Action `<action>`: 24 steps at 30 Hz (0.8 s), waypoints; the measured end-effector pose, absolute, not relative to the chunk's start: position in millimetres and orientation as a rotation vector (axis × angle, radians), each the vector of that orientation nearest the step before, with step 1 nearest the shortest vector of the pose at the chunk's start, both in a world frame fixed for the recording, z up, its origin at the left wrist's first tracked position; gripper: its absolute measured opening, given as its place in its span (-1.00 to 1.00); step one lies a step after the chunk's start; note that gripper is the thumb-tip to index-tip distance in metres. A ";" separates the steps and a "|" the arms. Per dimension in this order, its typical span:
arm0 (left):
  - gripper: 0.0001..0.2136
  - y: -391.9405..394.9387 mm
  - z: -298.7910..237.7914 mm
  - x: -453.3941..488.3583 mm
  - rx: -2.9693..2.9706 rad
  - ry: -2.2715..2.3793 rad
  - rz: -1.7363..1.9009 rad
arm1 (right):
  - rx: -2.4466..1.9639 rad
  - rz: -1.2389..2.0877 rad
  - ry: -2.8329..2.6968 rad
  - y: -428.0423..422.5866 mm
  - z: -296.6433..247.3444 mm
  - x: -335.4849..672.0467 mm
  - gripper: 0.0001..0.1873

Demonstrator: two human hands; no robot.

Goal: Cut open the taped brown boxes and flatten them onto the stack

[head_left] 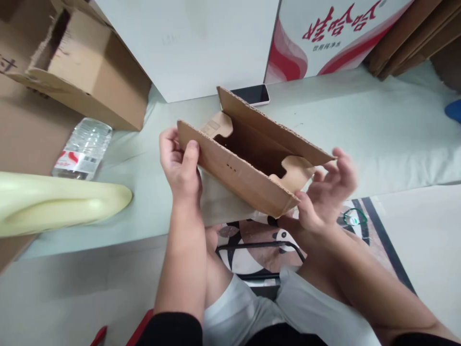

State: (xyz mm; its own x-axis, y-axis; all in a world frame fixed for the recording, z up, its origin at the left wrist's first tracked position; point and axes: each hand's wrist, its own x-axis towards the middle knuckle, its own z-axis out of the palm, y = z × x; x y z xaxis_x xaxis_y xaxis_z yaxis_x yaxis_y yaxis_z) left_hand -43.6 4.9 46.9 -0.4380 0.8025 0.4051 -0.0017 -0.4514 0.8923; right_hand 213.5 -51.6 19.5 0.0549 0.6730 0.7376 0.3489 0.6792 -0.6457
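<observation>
An open-topped cardboard box is held over the near edge of a pale-green cloth, one end pinched in the left hand's grip, the other touched by the wide-spread right hand.

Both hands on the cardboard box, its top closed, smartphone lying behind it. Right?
No: the cardboard box has its top open, not closed; the head view shows into its interior. Left hand and right hand on it, smartphone behind it: correct.
</observation>
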 end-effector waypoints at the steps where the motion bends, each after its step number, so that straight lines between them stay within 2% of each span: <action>1: -0.55 6.8 44.2 -41.2 1.251 1.205 1.922 | -0.869 0.442 -1.540 -51.9 17.6 215.2 -0.23; 3: -0.49 10.4 40.2 -37.7 1.331 1.229 1.911 | -0.867 0.623 -1.580 -53.9 15.7 220.1 -0.26; 7: -0.47 13.0 43.9 -33.2 1.541 1.314 1.926 | -0.878 0.493 -1.745 -57.5 16.1 232.8 -0.50; 11: -0.85 8.0 60.2 -27.8 1.769 1.385 1.677 | -0.831 0.454 -1.814 -57.5 16.3 241.4 -0.58; 13: -0.95 5.9 66.7 -25.1 1.829 1.383 1.517 | -0.794 0.486 -1.816 -57.5 14.7 242.7 -0.58; 17: -0.87 5.5 69.6 -26.5 1.680 1.380 1.459 | -0.771 0.651 -1.699 -56.0 5.7 243.2 -0.43; 21: -0.88 6.1 64.7 -42.8 1.617 1.388 1.599 | -1.108 0.916 -1.482 -47.0 -7.6 244.9 -0.41; 24: -0.72 7.9 61.0 -58.9 1.637 1.366 1.764 | -1.164 1.197 -1.488 -39.9 -11.3 242.7 -0.34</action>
State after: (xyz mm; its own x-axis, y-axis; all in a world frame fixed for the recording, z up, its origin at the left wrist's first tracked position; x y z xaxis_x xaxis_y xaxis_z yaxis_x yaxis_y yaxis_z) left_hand -58.9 7.9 61.0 -0.2551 0.7967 0.5479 0.3310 -0.4605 0.8236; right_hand 242.7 -39.9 -11.3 -0.1791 0.9811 0.0729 0.1389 0.0986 -0.9854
